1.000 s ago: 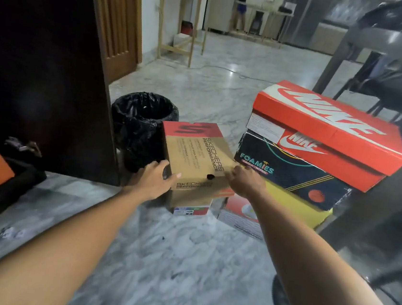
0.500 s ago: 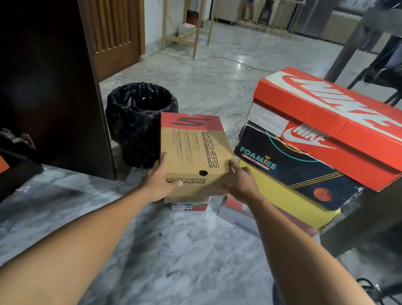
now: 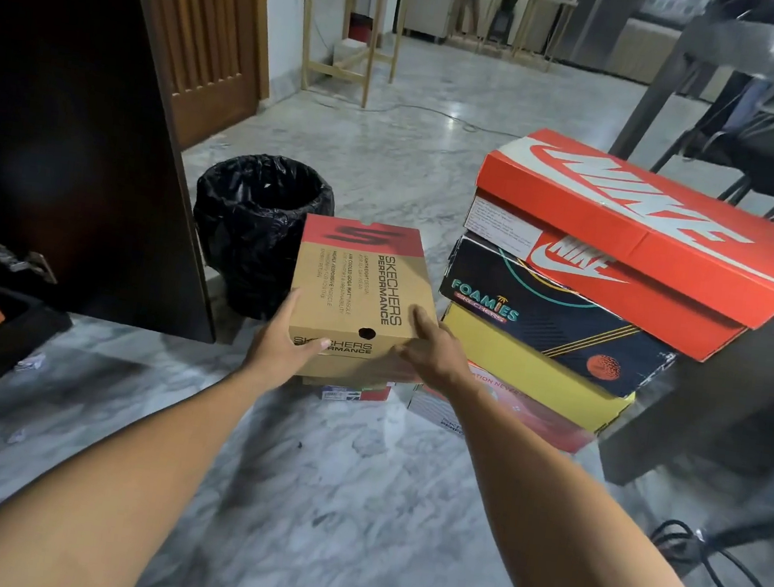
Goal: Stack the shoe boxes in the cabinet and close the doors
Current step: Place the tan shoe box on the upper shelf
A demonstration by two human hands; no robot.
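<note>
Both hands grasp the brown Skechers box (image 3: 359,297) at its near end.
Left to right: dark cabinet door (image 3: 86,124); black bin (image 3: 257,225); left hand (image 3: 285,347), thumb across the front face; right hand (image 3: 431,351), fingers over the lid corner, grip closed on the box; stack of shoe boxes (image 3: 593,288) on the floor (image 3: 330,480).
</note>
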